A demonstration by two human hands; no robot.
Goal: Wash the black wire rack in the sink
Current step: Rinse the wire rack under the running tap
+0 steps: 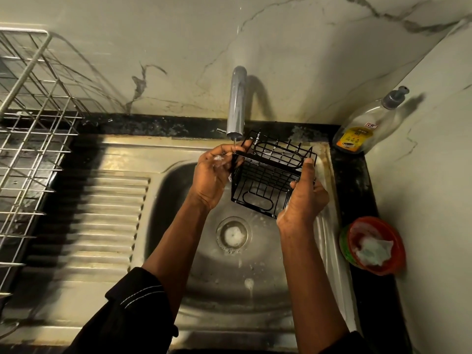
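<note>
A black wire rack, folded like an open box, hangs over the steel sink just under the grey tap. A thin stream of water falls from the spout onto its left edge. My left hand grips the rack's left side, with soap foam on the fingers. My right hand holds the right side, thumb hooked over the top wire. Foam sits on the drain below.
A steel wire dish rack stands on the left beside the ribbed drainboard. A clear dish-soap bottle leans in the back right corner. A red bowl with a soapy scrubber sits on the right counter by the wall.
</note>
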